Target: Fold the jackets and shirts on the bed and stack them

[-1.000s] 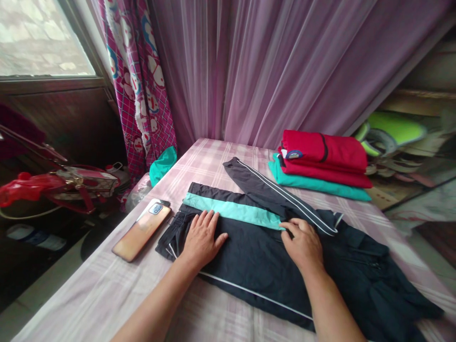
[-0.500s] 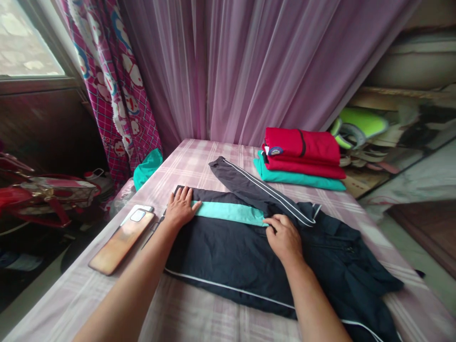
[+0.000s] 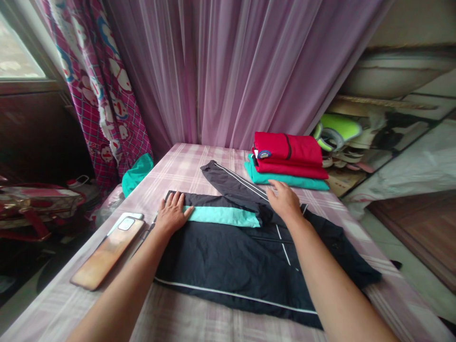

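A dark navy jacket (image 3: 221,261) with white piping lies spread on the bed, its near-left side folded into a strip with a light teal band (image 3: 224,216). My left hand (image 3: 173,211) rests flat on the left end of that strip, fingers spread. My right hand (image 3: 285,202) is over the jacket's dark sleeve (image 3: 231,178), which stretches away to the upper left with white stripes. Its thumb and forefinger are apart; the other fingers are partly hidden. Below its wrist a white line crosses the dark cloth.
Folded red clothing (image 3: 288,147) sits on folded teal clothing (image 3: 292,179) at the back right. A phone (image 3: 107,256) lies at the left on a checked sheet (image 3: 185,161), overlapping another pale object. Purple curtains (image 3: 221,71) hang behind, and a teal bundle (image 3: 137,175) is beside the left edge.
My right hand has left the teal band's right end and moved up onto the sleeve. The sleeve's stripe by that hand now bends differently. My left hand stays pressed on the strip.
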A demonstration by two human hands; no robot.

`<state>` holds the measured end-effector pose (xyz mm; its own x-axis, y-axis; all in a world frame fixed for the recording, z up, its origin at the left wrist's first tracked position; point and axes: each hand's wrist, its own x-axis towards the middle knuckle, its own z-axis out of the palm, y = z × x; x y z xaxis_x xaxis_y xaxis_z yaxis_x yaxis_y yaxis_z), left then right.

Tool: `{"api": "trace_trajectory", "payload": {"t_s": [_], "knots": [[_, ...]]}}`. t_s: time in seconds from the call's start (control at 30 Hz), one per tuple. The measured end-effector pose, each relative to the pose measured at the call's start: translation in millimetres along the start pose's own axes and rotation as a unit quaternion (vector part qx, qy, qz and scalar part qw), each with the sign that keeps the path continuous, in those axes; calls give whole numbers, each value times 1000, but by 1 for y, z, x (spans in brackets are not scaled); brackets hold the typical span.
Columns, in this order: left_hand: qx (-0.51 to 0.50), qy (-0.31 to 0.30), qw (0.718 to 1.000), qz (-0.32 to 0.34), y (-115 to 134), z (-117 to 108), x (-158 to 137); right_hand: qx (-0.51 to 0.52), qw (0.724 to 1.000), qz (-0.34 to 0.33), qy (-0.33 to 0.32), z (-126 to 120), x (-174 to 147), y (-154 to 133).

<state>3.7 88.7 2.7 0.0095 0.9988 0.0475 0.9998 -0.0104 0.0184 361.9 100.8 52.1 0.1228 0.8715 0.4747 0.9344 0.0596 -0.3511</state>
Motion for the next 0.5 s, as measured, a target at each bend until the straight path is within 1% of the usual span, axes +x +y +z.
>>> {"api": "trace_trajectory", "payload": {"t_s": [0.07,0.13,0.17,0.2,0.27,0.33,0.37,0.43,0.5], "knots": [[0,2,1000,-1,0,1,-1,-46,995,31,-81,12,25,-3],[2,-2,1000,-5,0,0,-1,-76,979,62,-179,22,41,-7],[2,-4,1000,-7,0,0,-1,-82,970,72,-216,25,46,-9],[2,-6,1000,-9,1,-1,-1,-83,965,77,-238,26,48,-11],[1,-8,1000,-10,1,-2,-1,-59,968,60,-236,21,48,-13],[1,-8,1000,-9,2,-4,-1,18,976,9,-215,7,41,-14],[0,-8,1000,-9,3,-4,-1,71,975,-22,-210,-4,33,-14],[-6,-2,1000,-9,3,-5,-2,169,956,-75,-229,-29,12,-14],[-14,15,1000,-9,2,-6,-3,211,931,-100,-280,-57,-15,-13]]}}
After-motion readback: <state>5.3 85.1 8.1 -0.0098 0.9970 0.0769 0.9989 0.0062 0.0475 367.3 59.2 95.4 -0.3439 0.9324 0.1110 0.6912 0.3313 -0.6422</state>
